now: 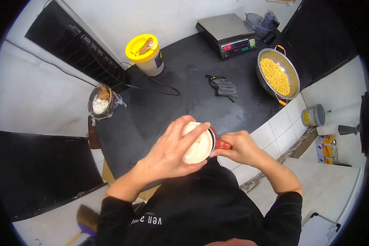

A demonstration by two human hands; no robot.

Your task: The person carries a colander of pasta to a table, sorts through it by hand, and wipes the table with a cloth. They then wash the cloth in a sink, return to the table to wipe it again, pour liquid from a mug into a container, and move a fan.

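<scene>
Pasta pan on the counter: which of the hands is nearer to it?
Right. The right hand grips the red handle, on the side toward the pasta pan; the left hand covers the white lid, farther away.

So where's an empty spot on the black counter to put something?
The biggest bare patch of black counter lies between the wrapped bowl, yellow-lidded tub, grey cloth and the left hand on the white lid. A smaller one sits between cloth and the right hand gripping the red handle. Crowded: around scale and pasta pan.

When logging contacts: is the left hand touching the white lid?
Touching. The head view shows the left hand spread over the white lid, fingers pressed on its top.
</scene>
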